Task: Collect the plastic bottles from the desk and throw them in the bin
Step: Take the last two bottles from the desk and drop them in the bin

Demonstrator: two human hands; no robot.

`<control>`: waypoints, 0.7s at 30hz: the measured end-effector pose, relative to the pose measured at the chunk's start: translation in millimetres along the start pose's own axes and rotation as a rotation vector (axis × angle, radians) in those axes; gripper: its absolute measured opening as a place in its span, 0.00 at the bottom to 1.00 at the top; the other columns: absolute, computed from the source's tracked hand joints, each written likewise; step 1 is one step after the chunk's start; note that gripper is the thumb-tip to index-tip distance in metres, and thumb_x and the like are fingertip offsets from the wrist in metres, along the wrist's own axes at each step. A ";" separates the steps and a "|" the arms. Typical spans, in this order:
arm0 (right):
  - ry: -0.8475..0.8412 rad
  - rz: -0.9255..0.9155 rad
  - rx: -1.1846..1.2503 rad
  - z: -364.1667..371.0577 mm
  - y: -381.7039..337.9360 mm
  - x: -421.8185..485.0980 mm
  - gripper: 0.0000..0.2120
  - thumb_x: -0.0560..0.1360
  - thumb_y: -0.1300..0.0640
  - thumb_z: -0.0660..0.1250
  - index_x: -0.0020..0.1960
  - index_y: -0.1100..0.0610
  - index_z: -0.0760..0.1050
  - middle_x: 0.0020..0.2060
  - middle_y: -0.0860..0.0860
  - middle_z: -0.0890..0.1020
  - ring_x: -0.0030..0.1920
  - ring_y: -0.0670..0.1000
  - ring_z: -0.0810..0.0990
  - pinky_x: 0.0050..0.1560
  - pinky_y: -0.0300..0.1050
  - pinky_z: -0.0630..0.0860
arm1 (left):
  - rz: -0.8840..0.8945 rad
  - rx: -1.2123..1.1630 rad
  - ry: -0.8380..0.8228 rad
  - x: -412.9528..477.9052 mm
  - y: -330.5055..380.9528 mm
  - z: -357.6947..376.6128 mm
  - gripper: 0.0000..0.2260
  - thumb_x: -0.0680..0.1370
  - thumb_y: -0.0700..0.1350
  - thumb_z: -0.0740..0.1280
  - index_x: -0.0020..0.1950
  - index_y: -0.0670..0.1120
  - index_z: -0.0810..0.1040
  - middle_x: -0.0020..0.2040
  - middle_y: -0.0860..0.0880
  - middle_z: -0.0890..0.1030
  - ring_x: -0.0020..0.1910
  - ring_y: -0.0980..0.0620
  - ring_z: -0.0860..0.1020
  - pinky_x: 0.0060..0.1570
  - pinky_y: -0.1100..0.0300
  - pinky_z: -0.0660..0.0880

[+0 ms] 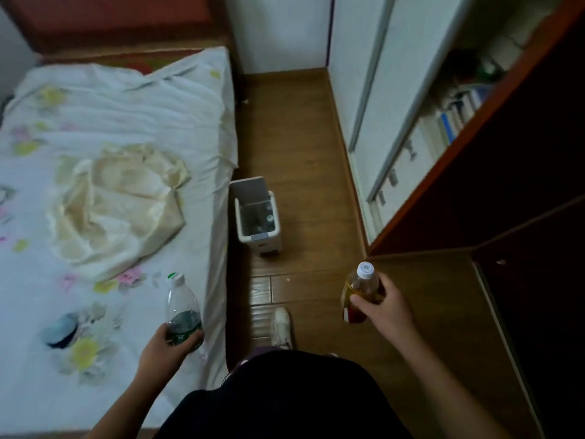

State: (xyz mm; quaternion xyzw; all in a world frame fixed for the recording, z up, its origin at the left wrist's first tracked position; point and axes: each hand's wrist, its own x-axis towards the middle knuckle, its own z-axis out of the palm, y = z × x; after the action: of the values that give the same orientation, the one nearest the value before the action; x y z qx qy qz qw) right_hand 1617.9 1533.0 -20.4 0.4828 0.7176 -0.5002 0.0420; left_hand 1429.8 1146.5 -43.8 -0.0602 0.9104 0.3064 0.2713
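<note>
In my left hand (171,345) I hold a clear plastic bottle (183,312) with a green label and a white cap, my fingers curled round its lower part, the bottle upright and nearer to me than the bin (259,224), over the edge of the bed (126,122) that runs along the bin's left side. In my right hand (384,307) I grip a second bottle (361,291), this one with amber liquid, a red label and a white cap; my fingers wrap round its middle and it tilts a little, held above the floor on the near right of the bin. The bin itself is small, white, rectangular, its lid tipped up at the back, standing on the wooden floor (300,137) just beside the bed; inside I can make out what look like bottle shapes, though they are too dim to tell for sure. On the bed, left of the bin, lies a crumpled cream cloth (117,204) on a flowered sheet. To the right of the bin stand white sliding doors (376,90) and, nearer, a dark reddish wooden shelf unit (474,185) with books (456,115). My white shoe (282,326) shows on the floor between me and the bin
</note>
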 end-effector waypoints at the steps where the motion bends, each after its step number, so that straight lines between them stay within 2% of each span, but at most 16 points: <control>1: -0.027 -0.027 -0.028 3.9 -14.1 13.8 0.37 0.66 0.48 0.79 0.72 0.48 0.69 0.64 0.46 0.79 0.66 0.51 0.76 0.63 0.50 0.74 | -0.043 -0.022 0.013 2.6 -3.7 -2.2 0.28 0.66 0.62 0.78 0.58 0.47 0.80 0.50 0.48 0.85 0.48 0.48 0.83 0.48 0.50 0.77; 3: -0.073 -0.061 -0.084 14.5 -40.8 40.2 0.39 0.66 0.47 0.78 0.73 0.49 0.68 0.66 0.47 0.77 0.67 0.52 0.75 0.65 0.53 0.74 | -0.114 -0.053 0.047 10.3 -6.9 -5.4 0.24 0.69 0.57 0.79 0.59 0.46 0.79 0.51 0.46 0.85 0.49 0.46 0.82 0.49 0.49 0.76; 9: -0.136 -0.054 -0.128 47.4 -102.4 101.8 0.39 0.69 0.51 0.78 0.76 0.50 0.65 0.69 0.50 0.74 0.70 0.55 0.72 0.66 0.56 0.73 | -0.189 -0.104 0.066 67.3 6.0 -16.4 0.25 0.69 0.57 0.78 0.59 0.46 0.79 0.51 0.47 0.85 0.49 0.47 0.82 0.52 0.47 0.77; 14: -0.096 -0.004 -0.128 59.5 -138.3 139.8 0.37 0.69 0.52 0.78 0.74 0.50 0.67 0.67 0.50 0.76 0.69 0.55 0.73 0.66 0.55 0.73 | -0.107 -0.108 0.029 138.6 66.8 -38.8 0.25 0.68 0.58 0.78 0.59 0.47 0.79 0.50 0.48 0.85 0.48 0.47 0.82 0.52 0.49 0.78; 18: -0.099 0.048 -0.160 59.7 -159.1 164.3 0.37 0.68 0.52 0.78 0.74 0.52 0.67 0.67 0.51 0.77 0.68 0.56 0.74 0.66 0.56 0.73 | -0.055 -0.166 0.011 187.9 112.1 -57.4 0.36 0.61 0.68 0.74 0.61 0.47 0.79 0.52 0.49 0.85 0.49 0.50 0.83 0.51 0.51 0.78; 21: -0.100 0.068 -0.187 56.7 -177.6 187.5 0.36 0.69 0.54 0.78 0.73 0.54 0.68 0.67 0.53 0.77 0.68 0.57 0.74 0.66 0.56 0.72 | -0.015 -0.176 0.005 218.9 143.2 -64.1 0.36 0.62 0.68 0.74 0.63 0.49 0.78 0.53 0.51 0.85 0.51 0.51 0.83 0.54 0.51 0.79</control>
State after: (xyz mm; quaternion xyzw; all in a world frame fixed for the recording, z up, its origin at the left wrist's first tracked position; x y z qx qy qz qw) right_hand 1364.0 1606.1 -30.0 0.4750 0.7415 -0.4528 0.1397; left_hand 1175.9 1236.3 -42.2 -0.0915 0.8802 0.3829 0.2651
